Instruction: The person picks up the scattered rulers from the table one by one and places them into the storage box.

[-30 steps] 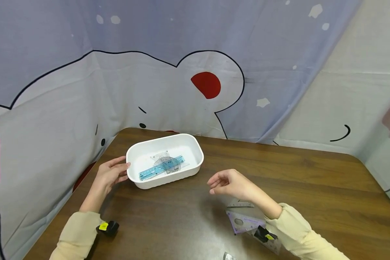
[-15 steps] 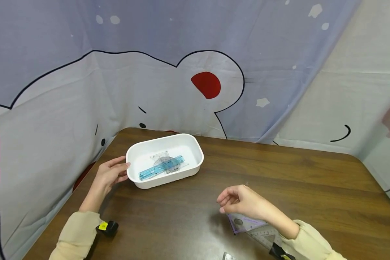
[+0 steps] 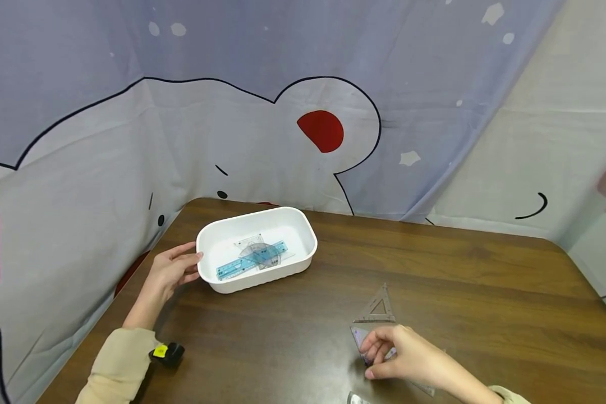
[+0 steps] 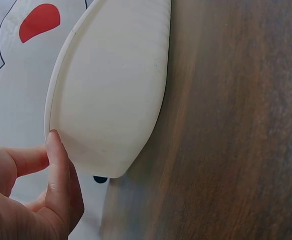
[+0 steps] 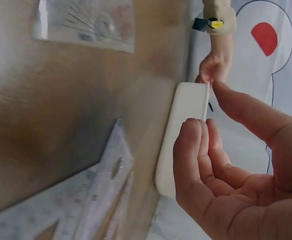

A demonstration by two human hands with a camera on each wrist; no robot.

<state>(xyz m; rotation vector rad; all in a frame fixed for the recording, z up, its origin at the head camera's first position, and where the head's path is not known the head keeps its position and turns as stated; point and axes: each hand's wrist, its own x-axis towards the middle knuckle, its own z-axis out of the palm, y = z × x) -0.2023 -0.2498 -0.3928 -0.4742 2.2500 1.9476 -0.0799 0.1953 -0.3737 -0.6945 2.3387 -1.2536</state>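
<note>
With thumb and fingers at its near left corner, my left hand [image 3: 166, 272] holds the rim of a white plastic tray [image 3: 303, 264]. Inside the tray lie a blue ruler [image 3: 230, 270], a clear protractor [image 3: 260, 253] and a small clear set square [image 3: 247, 241]. My right hand [image 3: 406, 359] hovers over a purple-edged set square [image 3: 357, 335], fingers loosely curled and nothing between them. That hand partly covers the purple set square and another clear set square [image 3: 425, 388]. Just beyond it lies a smaller clear set square [image 3: 378, 307].
A clear piece with a curved edge [image 3: 356, 399] is cut off at the bottom of the head view. Brown wooden table [image 3: 485, 280] surrounds the tray. A printed cloth [image 3: 232, 140] hangs behind the table's far edge.
My right hand has moved back toward me and down over the set squares, uncovering the small clear one. The left hand and tray have stayed put.
</note>
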